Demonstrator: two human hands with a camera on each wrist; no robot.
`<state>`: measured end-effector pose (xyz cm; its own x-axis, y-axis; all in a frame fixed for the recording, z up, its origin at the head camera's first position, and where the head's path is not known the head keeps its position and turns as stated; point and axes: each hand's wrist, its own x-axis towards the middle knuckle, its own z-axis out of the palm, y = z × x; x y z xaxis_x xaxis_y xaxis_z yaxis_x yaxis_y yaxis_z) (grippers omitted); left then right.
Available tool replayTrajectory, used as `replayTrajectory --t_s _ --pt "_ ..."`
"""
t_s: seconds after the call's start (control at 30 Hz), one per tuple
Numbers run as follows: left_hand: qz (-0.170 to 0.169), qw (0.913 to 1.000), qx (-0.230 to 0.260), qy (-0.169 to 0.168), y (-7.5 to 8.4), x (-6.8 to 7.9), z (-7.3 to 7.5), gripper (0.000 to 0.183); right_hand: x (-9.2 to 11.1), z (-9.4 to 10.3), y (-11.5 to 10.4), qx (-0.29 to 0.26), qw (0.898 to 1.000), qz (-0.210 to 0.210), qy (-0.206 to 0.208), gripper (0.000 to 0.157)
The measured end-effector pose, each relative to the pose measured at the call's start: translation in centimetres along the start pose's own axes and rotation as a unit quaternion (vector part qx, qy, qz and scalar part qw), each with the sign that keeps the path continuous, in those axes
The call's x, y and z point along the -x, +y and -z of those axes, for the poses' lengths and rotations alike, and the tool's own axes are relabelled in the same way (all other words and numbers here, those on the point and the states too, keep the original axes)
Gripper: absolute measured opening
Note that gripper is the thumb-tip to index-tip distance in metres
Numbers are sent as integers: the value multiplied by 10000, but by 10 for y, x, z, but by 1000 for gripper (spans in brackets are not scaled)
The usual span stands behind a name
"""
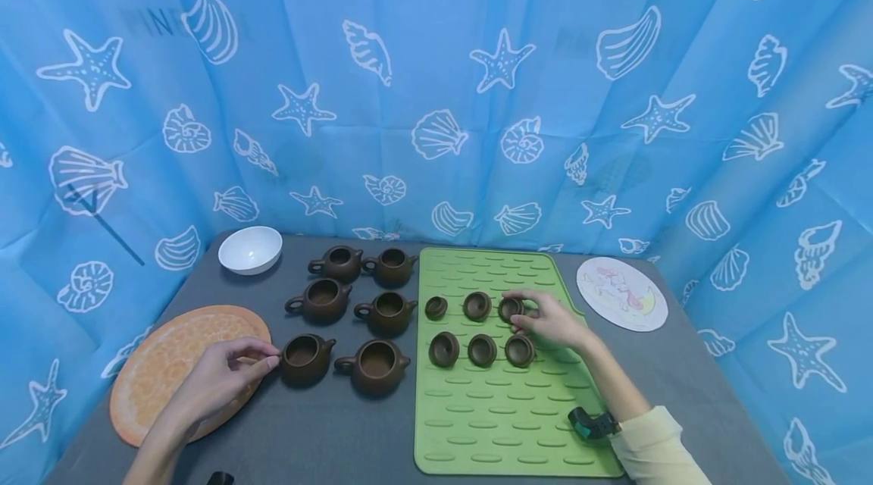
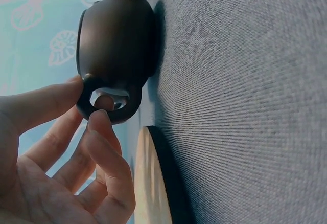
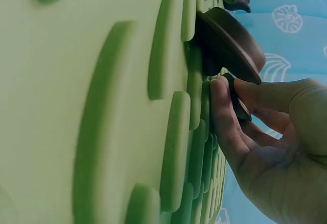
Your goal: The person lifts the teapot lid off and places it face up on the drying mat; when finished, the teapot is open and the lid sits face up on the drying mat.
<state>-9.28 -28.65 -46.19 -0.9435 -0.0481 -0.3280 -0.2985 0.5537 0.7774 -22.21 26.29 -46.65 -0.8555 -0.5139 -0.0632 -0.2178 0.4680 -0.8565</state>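
In the head view my left hand [image 1: 221, 375] is at the front-left brown teapot [image 1: 305, 361], which stands lidless on the grey table. Thumb and fingers pinch its loop handle [image 2: 130, 110] in the left wrist view. Over on the green mat [image 1: 477, 409], my right hand [image 1: 551, 320] pinches the edge of a small brown lid [image 1: 508, 308], the far-right one of two rows. In the right wrist view that lid [image 3: 238, 103] is partly hidden by the fingers, and a nearer lid [image 3: 230, 42] lies upturned just in front of it.
More lidless teapots [image 1: 377, 367] stand in two columns left of the mat. A round orange placemat [image 1: 160, 364] lies under the left forearm. A white bowl [image 1: 250, 250] sits at the back left, a round printed mat [image 1: 621, 294] at the right. A blue curtain [image 1: 409, 106] hangs behind.
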Motion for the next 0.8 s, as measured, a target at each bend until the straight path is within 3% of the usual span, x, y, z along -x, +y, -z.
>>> replayTrajectory --t_s 0.37,0.6,0.8 --pt "-116 9999 -103 45 0 0 0 33 -4 0 3 513 9987 42 -6 57" --pt "-53 9999 -133 -40 1 -2 0 35 0 4 3 171 9998 -27 -22 59" --pt "-283 9993 -211 -110 2 -2 3 36 9 10 -1 -17 9999 -114 76 58"
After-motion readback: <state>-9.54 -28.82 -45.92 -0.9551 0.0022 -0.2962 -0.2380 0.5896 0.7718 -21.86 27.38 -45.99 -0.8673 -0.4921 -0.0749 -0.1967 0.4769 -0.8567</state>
